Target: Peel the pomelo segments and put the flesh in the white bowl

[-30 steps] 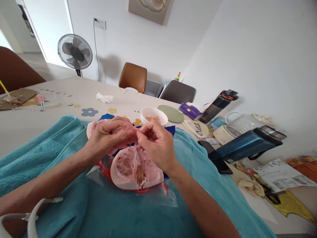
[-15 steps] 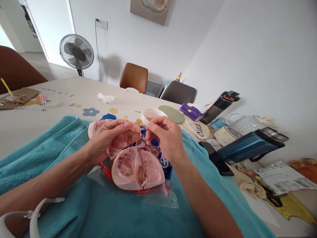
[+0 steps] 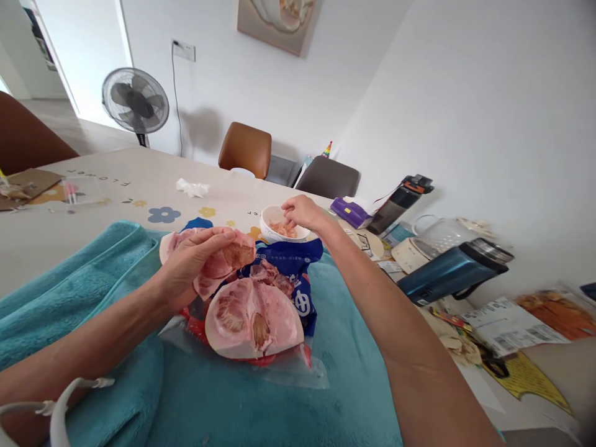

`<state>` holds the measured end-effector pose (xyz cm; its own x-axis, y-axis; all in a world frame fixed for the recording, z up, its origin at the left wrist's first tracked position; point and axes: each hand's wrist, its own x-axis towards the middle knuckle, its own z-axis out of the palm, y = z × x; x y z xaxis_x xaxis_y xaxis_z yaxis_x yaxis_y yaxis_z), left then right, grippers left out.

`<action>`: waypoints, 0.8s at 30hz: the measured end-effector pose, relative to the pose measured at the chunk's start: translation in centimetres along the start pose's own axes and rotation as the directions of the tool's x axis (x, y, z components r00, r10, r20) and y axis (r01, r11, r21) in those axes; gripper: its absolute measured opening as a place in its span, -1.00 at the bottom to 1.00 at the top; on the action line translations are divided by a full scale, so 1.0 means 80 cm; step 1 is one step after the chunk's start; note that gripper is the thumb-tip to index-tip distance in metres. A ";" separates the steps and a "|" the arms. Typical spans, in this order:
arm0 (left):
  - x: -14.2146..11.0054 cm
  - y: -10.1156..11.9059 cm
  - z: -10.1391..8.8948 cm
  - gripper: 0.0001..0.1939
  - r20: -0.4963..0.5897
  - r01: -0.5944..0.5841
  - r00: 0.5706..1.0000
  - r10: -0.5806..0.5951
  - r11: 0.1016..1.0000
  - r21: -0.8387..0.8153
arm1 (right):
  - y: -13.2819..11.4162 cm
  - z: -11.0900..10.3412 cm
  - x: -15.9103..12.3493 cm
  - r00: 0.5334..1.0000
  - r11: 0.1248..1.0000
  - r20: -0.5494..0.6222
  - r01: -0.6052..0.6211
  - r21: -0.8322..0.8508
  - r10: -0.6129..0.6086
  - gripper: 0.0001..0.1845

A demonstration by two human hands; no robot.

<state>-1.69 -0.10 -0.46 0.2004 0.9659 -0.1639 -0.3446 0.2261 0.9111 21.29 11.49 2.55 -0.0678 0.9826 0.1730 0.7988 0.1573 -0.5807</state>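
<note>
My left hand (image 3: 190,264) is closed around a pink pomelo segment (image 3: 230,257), held just above a teal towel (image 3: 233,403). My right hand (image 3: 302,213) reaches out over a white bowl (image 3: 270,228) of pink pulp, fingers pinched together at the bowl's inside; what they hold is too small to see. A large opened pomelo piece (image 3: 254,320) with white pith lies on a clear plastic bag (image 3: 298,369) in front of me. A blue plastic bag (image 3: 298,267) with peel scraps lies behind it.
The table (image 3: 93,211) has a flower-print cover. To the right lie a blue flask (image 3: 447,273), a black bottle (image 3: 398,202), a purple pack (image 3: 351,212), papers (image 3: 507,323) and a glass jug (image 3: 442,233). A crumpled tissue (image 3: 192,186), chairs (image 3: 245,149) and a fan (image 3: 135,102) are beyond.
My right hand left the segment and moved away to the white bowl. My left hand stays on the segment, whose flesh now shows.
</note>
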 end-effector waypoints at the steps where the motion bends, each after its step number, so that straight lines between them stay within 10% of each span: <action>1: 0.000 0.000 0.000 -0.80 -0.004 -0.004 1.000 0.004 1.000 -0.003 | 0.003 0.002 0.003 1.000 1.000 0.008 -0.002 -0.024 0.002 -0.88; 17: 0.001 0.000 0.002 -0.84 -0.066 0.012 0.998 -0.012 1.000 0.001 | -0.024 -0.011 -0.023 0.980 0.988 -0.177 0.066 -0.139 -0.090 -0.82; 20: 0.002 -0.002 0.002 -0.85 -0.065 -0.006 0.998 0.003 0.999 -0.050 | -0.053 -0.002 -0.065 0.894 0.942 -0.307 0.336 -0.020 -0.325 -0.89; 24: 0.003 -0.005 0.001 -0.87 0.045 -0.022 0.999 0.030 0.984 -0.175 | -0.080 0.023 -0.127 0.740 0.759 -0.181 0.645 -0.081 -0.648 -0.90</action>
<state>-1.44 0.06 -0.86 0.2314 0.9656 -0.1190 -0.5042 0.2236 0.8341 15.74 0.70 3.08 -0.4598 0.6071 0.6481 0.6115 0.7457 -0.2647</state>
